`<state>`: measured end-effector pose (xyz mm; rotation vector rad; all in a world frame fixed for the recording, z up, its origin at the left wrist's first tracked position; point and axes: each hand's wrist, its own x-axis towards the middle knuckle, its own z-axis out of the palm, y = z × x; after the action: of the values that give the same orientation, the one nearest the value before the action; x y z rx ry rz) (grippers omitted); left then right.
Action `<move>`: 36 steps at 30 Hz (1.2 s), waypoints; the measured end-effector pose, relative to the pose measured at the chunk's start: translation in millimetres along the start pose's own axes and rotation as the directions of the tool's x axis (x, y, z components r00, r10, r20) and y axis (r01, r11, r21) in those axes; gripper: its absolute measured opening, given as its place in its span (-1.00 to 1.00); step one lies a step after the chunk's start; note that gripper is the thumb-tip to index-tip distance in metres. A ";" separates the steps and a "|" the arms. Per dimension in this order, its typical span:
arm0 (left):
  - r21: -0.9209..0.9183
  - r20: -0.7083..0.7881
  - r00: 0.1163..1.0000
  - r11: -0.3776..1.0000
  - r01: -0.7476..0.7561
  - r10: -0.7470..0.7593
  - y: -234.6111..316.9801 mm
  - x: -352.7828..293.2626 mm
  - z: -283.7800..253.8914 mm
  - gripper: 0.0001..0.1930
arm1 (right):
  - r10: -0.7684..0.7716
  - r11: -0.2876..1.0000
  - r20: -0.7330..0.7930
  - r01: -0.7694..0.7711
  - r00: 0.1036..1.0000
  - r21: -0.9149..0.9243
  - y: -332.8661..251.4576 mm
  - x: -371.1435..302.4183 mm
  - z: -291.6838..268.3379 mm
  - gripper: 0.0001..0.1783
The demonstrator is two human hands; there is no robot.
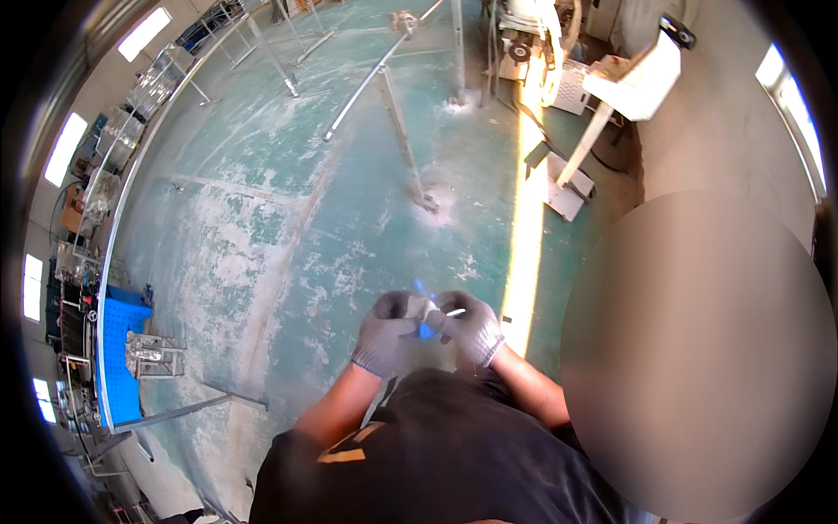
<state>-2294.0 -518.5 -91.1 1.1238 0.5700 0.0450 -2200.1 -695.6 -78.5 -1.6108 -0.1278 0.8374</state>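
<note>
Both of my hands wear pale grey knitted work gloves with darker fingertips, and they meet in front of my dark shirt. My left hand [384, 334] is closed, its thumb and fingers pinching a small blue and whitish thing [426, 330]. From the other side my right hand [477, 332] grips the same thing, fingers curled in. A thin white piece [455, 313] shows by the right fingertips. Blue shows above and below the fingers. Its kind I cannot make out, as the gloves cover most of it.
Ahead on the worn green floor stands a metal post frame [397, 122] with a long bar. A white control stand [576, 166] is at the far right. To the left are a blue perforated panel [122, 349] and a small metal stand [161, 356]. A blurred round patch hides the right.
</note>
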 end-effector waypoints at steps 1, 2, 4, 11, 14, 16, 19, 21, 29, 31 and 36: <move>0.069 -0.024 0.997 0.995 -0.073 0.075 16.8 15.3 -21.5 -0.59 | 0.050 0.999 0.141 -0.048 0.989 -0.021 -20.3 26.0 7.5 -0.58; 0.132 -0.032 0.989 0.982 -0.137 0.143 28.6 31.2 -41.8 -0.57 | -0.020 0.998 0.171 0.029 0.985 -0.053 -29.9 50.2 17.0 -0.61; -0.065 -0.003 0.989 0.987 -0.149 0.149 50.9 53.0 -71.3 -0.53 | -0.156 0.975 0.241 0.188 0.958 -0.116 -44.3 103.2 45.1 -0.66; 0.021 -0.079 0.994 0.997 -0.078 0.079 123.3 150.0 -209.6 -0.58 | -0.219 0.796 0.420 0.410 0.881 -0.445 -149.8 255.5 169.4 -0.68; -0.080 -0.033 0.982 0.979 -0.189 0.187 193.8 228.5 -273.9 -0.68 | -0.174 0.776 0.312 0.325 0.934 -0.540 -215.4 312.1 209.9 -0.56; -0.088 -0.089 0.963 0.961 -0.261 0.253 262.8 253.7 -291.9 -0.79 | -0.316 0.854 0.141 0.346 0.938 -0.389 -240.3 335.3 218.9 -0.40; 0.107 -0.166 0.950 0.962 -0.251 0.266 327.0 320.7 -361.8 -0.84 | -0.422 0.895 -0.024 0.413 0.906 -0.172 -272.4 382.2 210.0 -0.32; 0.006 -0.142 0.973 0.983 -0.183 0.181 378.2 370.8 -379.0 -0.83 | -0.418 0.908 -0.078 0.412 0.905 -0.079 -290.1 403.3 201.4 -0.36; 0.058 0.191 0.970 0.984 -0.166 0.153 476.7 524.3 -324.4 -0.76 | -0.455 0.763 -0.052 0.358 0.889 -0.539 -415.3 531.9 267.8 -0.45; 0.167 0.303 0.938 0.960 -0.225 0.167 497.2 565.8 -316.3 -0.74 | -0.509 0.759 -0.037 0.428 0.860 -0.491 -425.4 576.7 266.8 -0.56; 0.303 0.360 0.927 0.926 -0.225 0.107 552.8 655.1 -306.2 -0.68 | -0.383 0.880 -0.250 0.270 0.889 -0.390 -464.3 655.2 269.1 -0.69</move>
<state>-1735.0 190.8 23.1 1.4799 0.1716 -0.1007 -1705.7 -21.0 55.1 -1.9643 -0.3254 0.2852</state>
